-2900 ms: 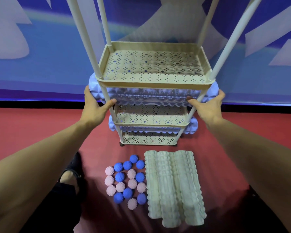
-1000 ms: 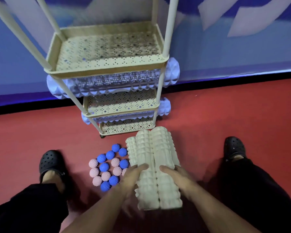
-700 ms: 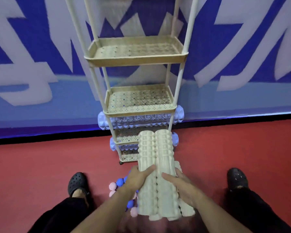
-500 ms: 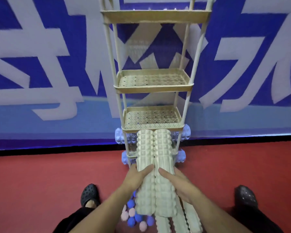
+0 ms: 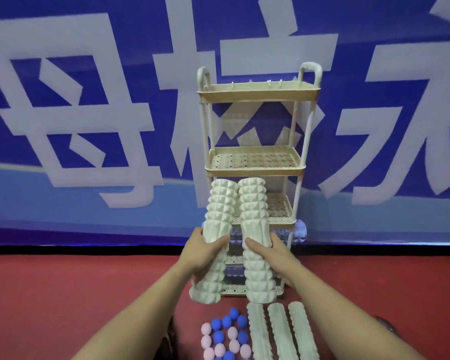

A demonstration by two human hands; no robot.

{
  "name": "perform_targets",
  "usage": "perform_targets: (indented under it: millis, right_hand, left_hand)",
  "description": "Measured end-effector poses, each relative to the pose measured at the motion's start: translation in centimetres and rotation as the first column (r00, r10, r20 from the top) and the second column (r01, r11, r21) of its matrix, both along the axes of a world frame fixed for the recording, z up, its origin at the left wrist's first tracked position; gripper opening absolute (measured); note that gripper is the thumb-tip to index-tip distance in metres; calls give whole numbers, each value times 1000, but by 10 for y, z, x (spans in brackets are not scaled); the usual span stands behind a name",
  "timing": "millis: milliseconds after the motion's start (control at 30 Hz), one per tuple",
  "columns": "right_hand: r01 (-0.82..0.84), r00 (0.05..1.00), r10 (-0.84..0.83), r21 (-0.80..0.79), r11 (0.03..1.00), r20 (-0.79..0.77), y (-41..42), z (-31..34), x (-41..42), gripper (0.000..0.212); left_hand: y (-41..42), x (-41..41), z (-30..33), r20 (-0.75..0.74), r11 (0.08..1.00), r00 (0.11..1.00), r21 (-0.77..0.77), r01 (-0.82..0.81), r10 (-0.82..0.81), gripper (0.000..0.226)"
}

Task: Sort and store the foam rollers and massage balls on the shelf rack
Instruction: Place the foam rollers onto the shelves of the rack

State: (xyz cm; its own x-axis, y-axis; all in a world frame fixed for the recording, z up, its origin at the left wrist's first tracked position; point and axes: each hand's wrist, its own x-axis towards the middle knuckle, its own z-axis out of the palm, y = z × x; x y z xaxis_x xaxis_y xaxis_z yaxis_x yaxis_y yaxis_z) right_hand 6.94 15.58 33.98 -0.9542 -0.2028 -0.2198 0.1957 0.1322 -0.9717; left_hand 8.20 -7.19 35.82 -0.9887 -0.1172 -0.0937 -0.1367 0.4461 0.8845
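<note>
I hold two cream foam rollers upright in front of the beige shelf rack. My left hand grips the left cream roller around its middle. My right hand grips the right cream roller the same way. Both rollers hide part of the rack's lower tiers, where lilac rollers lie crosswise. Three more cream rollers lie on the red floor below, and beside them sits a cluster of blue and pink spiky massage balls.
The rack stands against a blue banner wall with large white characters. Its top tier and second tier hold nothing. Red floor stretches to the left and right of the rack.
My hands left the rack, took two cream rollers from the floor pile and lifted them upright in front of the rack. The view tilted up, showing the rack's top.
</note>
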Motion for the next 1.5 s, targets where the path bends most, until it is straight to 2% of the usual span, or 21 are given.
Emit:
perform_targets:
  millis: [100,167,333,467,567,667,800,967,1067,1267,1400,1467,1500]
  right_hand:
    - [42,998,-38,77,996,-50,18,14,-15,81]
    - [69,992,-51,156,985,-116,31,25,-27,91]
    - [158,966,-71,349,923,-249,67,33,-52,97]
    - [203,960,-46,579,790,-275,107,38,-61,92]
    - [215,963,-17,731,648,-268,131,49,-59,89]
    - [170,974,51,861,478,-221,141,58,-63,81]
    - [150,970,130,926,345,-205,126,72,-79,77]
    - [89,964,212,948,307,-159,92,76,-117,74]
    - [25,953,282,953,303,-115,68,68,-146,77]
    - [12,908,401,965,262,-120,11,36,-206,87]
    - [6,907,414,985,173,-78,-13,13,-241,65]
    - [-20,909,412,983,185,-59,-19,1,-258,59]
    - [-16,906,417,978,208,-73,-20,-6,-264,62]
  left_hand:
    - [8,0,15,-9,993,999,-108,-49,49,68]
    - [15,-1,26,-27,985,998,-162,-57,53,63]
    - [30,-16,46,-20,953,1000,-303,-11,5,56]
    - [40,-33,63,31,878,997,-472,82,-77,53]
    - [46,-41,71,76,789,990,-598,140,-117,50]
    - [48,-43,65,117,732,985,-658,174,-129,54]
    - [38,-50,56,158,588,972,-775,230,-172,62]
    - [19,-68,40,247,461,932,-816,348,-265,63]
    - [12,-84,29,244,397,898,-831,389,-367,69]
    - [12,-119,-10,196,492,848,-741,458,-493,70]
    - [17,-143,-36,218,533,823,-669,517,-525,61]
    - [20,-153,-45,239,533,813,-651,540,-531,63]
    - [21,-158,-48,247,525,810,-654,545,-533,64]
